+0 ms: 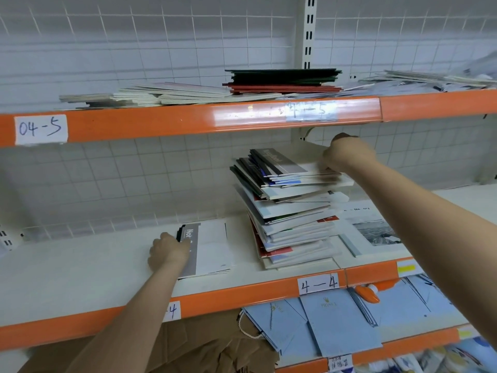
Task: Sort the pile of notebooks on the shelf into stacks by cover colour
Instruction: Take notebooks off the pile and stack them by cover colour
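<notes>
On the white middle shelf (80,267), I see the tall, leaning pile of mixed-cover notebooks (290,211), fanned toward its right side. My right hand (347,154) pinches the top few covers in its grip; my left hand (168,251) presses flat on the low grey-and-white notebook stack (209,249). Risk: lifting sideways drags lower notebooks, and the skewed pile slides off the shelf.

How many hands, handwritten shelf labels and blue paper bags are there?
Hands: 2, left and right
Handwritten labels: 4
Blue bags: 2
Total: 8
</notes>
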Motion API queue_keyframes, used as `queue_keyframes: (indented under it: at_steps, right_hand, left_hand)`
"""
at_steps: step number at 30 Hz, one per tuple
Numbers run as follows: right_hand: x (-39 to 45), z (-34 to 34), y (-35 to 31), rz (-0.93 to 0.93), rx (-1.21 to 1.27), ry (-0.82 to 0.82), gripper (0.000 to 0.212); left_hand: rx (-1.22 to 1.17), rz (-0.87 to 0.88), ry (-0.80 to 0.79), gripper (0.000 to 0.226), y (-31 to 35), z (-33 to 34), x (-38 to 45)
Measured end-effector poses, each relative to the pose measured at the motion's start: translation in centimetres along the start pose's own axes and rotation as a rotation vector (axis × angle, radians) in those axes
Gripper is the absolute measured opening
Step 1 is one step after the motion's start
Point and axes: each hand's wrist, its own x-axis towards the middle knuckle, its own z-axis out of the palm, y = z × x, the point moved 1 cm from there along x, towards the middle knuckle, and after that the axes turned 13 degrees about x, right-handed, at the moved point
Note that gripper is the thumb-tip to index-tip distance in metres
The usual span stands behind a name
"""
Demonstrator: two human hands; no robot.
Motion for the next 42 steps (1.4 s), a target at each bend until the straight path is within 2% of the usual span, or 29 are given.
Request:
queue_keyframes:
  at_steps: [2,4,6,9,11,13,15,17,19,21,25,28,33,35,37,39,40,42]
  right_hand:
    - [-0.5,0.1,-0.7,-0.026,0.07,0.027,0.019]
    - [-0.8,0.0,-1.6,-0.036,0.238,-0.028,0.018]
    - [-1.4,0.0,-2.5,-0.016,0.479,-0.116,0.02]
    - [-2.8,0.0,-3.7,0.002,0.783,-0.213,0.018]
    - [-3.6,0.1,-4.2,-0.044,0.812,-0.301,0.017]
    - [-3.9,0.2,-4.3,-0.118,0.781,-0.352,0.018]
    - [-3.3,0.2,-3.8,-0.18,0.673,-0.285,0.024]
    - [-2.3,0.1,-2.9,-0.21,0.446,-0.143,0.032]
    - [-1.6,0.0,-1.7,-0.173,0.218,-0.07,0.041]
    - [-1.4,0.2,-0.6,-0.118,0.072,-0.09,0.054]
    - [-1.5,0.7,0.4,-0.085,0.038,-0.166,0.067]
    - [-1.0,0.6,0.1,-0.056,0.055,-0.19,0.074]
    - [-0.5,0.6,-1.1,-0.054,0.033,-0.164,0.048]
    - [-0.2,1.0,-1.2,-0.07,0.048,-0.13,0.036]
    - [0.0,1.5,-1.2,-0.064,0.064,-0.103,0.021]
    - [0.1,1.7,-1.0,-0.05,0.085,-0.068,0.013]
    - [0.2,1.7,-0.9,-0.053,0.091,-0.054,0.016]
    - [0.2,1.3,-0.9,-0.074,0.08,-0.033,0.02]
  left_hand:
    - [-0.196,0.108,-0.012,0.028,2.2,-1.7,-0.4]
    - [-0.487,0.198,-0.058,0.033,4.9,-3.7,-1.5]
    - [-0.71,0.284,-0.168,0.039,7.6,-5.9,-3.2]
    - [-0.918,0.432,-0.416,0.042,11.3,-9.0,-5.7]
    - [-1.065,0.439,-0.546,0.033,13.0,-10.4,-6.8]
    - [-1.185,0.35,-0.554,0.028,13.7,-11.3,-7.3]
    - [-1.25,0.267,-0.497,0.027,13.3,-11.5,-6.9]
    - [-1.262,0.23,-0.447,0.02,12.3,-11.3,-6.0]
    - [-1.239,0.175,-0.393,0.015,10.6,-10.6,-4.5]
    - [-1.193,0.074,-0.303,0.015,8.5,-9.4,-2.5]
    - [-1.01,-0.106,-0.137,0.011,4.0,-6.4,0.1]
    - [-0.768,-0.109,-0.112,0.013,1.6,-3.1,1.0]
    - [-0.272,-0.008,-0.143,0.018,-0.3,1.0,0.5]
    - [-0.023,-0.028,-0.174,0.02,-0.7,1.5,-0.1]
    - [0.153,-0.051,-0.154,0.031,-0.8,1.5,-0.5]
    - [0.192,-0.037,-0.113,0.043,-0.5,1.1,-0.5]
    - [0.168,-0.021,-0.099,0.044,-0.1,0.7,-0.4]
    - [0.082,0.032,-0.078,0.037,1.3,-0.2,-0.2]
